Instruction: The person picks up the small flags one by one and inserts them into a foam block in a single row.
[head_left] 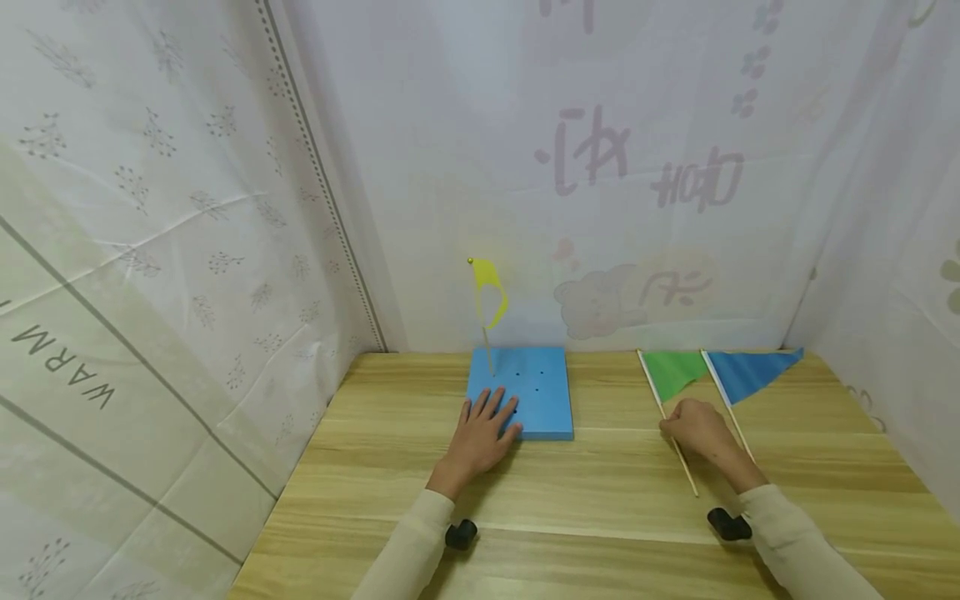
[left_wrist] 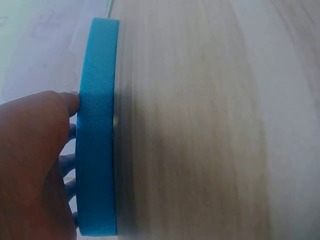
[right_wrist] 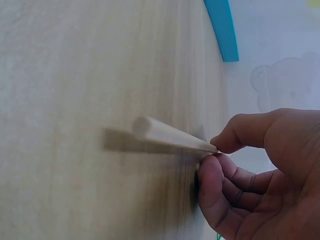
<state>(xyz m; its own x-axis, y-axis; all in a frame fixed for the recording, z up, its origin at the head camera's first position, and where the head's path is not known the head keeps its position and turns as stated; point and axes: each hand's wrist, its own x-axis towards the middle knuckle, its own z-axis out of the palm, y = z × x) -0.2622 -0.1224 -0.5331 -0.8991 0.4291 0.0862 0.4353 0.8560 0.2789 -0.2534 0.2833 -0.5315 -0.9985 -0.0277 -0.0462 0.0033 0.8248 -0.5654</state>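
A blue foam board [head_left: 551, 408] with several small holes lies on the table, and a yellow flag [head_left: 489, 273] stands in it by its thin stick, slightly tilted. My left hand [head_left: 480, 437] rests with fingers spread on the board's front left part; the left wrist view shows the thumb at the top of the blue board's edge [left_wrist: 97, 125]. Over to the right, my right hand [head_left: 699, 429] pinches the wooden stick of a green flag [head_left: 671, 372] between thumb and fingers. In the right wrist view the stick's lower end [right_wrist: 160, 132] points toward the camera, just off the table.
A blue flag [head_left: 750, 372] lies right of the green one, its stick running partly behind my right wrist. Patterned curtains [head_left: 465, 150] hang at the back and both sides of the wooden table [head_left: 600, 508]. Black wrist devices [head_left: 461, 534] sit at my cuffs.
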